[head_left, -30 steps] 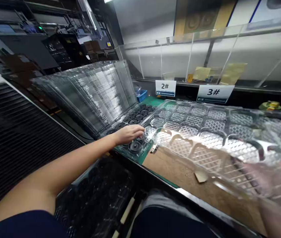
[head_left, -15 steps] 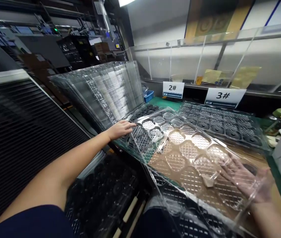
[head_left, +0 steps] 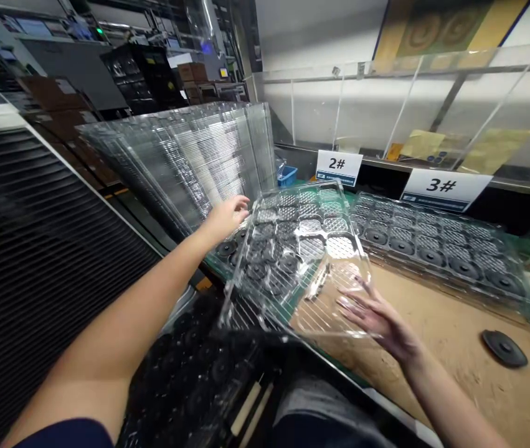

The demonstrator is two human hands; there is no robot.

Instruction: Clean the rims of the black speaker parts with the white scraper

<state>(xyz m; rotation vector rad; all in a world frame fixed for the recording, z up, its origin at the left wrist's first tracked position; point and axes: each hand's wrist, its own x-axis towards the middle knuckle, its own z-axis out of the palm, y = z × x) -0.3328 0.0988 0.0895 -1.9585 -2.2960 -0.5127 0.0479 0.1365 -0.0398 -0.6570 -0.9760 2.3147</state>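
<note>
A clear empty tray (head_left: 302, 249) is held tilted above the table (head_left: 437, 323), its far edge up toward 12 o'clock. The left hand (head_left: 227, 218) grips its left rim at 9 o'clock, fingers curled on the plastic. The right hand (head_left: 377, 314) lies spread and flat under the near right corner at 4 o'clock, propping rather than clasping. Beneath it sits a filled tray (head_left: 236, 252) of black round parts; a second filled tray (head_left: 433, 242) lies at 2 o'clock, under the 3# sign (head_left: 444, 186). A stack of spare trays (head_left: 185, 168) leans at 10 o'clock. I judge the clear tray roughly lined up over the filled one but not yet seated; 1 loose disc (head_left: 504, 347) lies at 4 o'clock.
</note>
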